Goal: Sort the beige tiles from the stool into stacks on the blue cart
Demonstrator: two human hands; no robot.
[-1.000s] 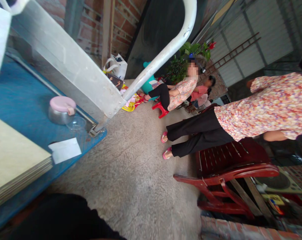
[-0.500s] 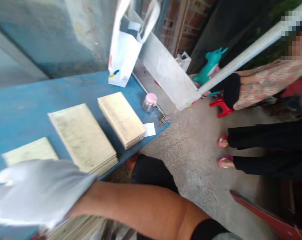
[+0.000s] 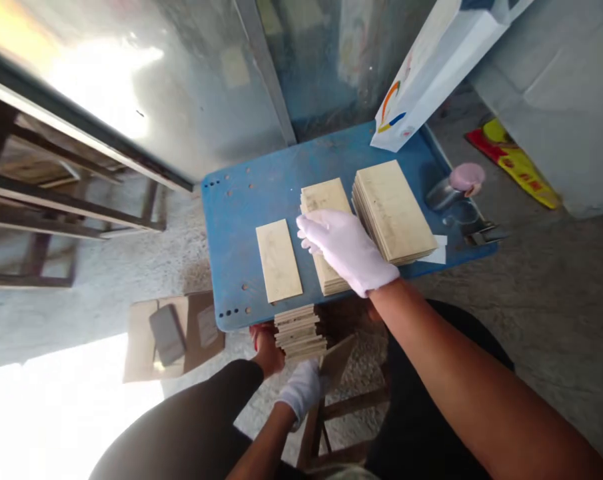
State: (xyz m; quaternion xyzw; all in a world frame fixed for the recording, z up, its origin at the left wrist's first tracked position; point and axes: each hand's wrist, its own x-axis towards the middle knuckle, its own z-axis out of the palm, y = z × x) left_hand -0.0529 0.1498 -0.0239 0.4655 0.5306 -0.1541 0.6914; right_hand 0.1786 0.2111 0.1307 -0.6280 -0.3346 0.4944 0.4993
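Observation:
My right hand [image 3: 348, 250], in a white glove, lies on the middle stack of pale wooden panels [image 3: 326, 200] on the blue table [image 3: 246, 200], fingers curled over the stack's left edge. A single thin panel [image 3: 278, 260] lies to its left, and a taller stack [image 3: 394, 210] to its right. Below the table's near edge, my gloved left hand [image 3: 301, 390] is closed on a tilted brown panel [image 3: 337, 360], next to another stack of panels [image 3: 300, 330] by my knees.
A white paper bag [image 3: 431, 63] stands at the table's far right corner. A steel pot with a pink lid [image 3: 456, 185] and a paper slip [image 3: 440, 250] sit at the right edge. Flattened cardboard [image 3: 174, 333] lies on the concrete floor at left; wooden frames [image 3: 56, 200] stand beyond.
The view has swung left from the people and red chair to the table. My right hand has come down onto the middle stack, and my left hand now shows below the table.

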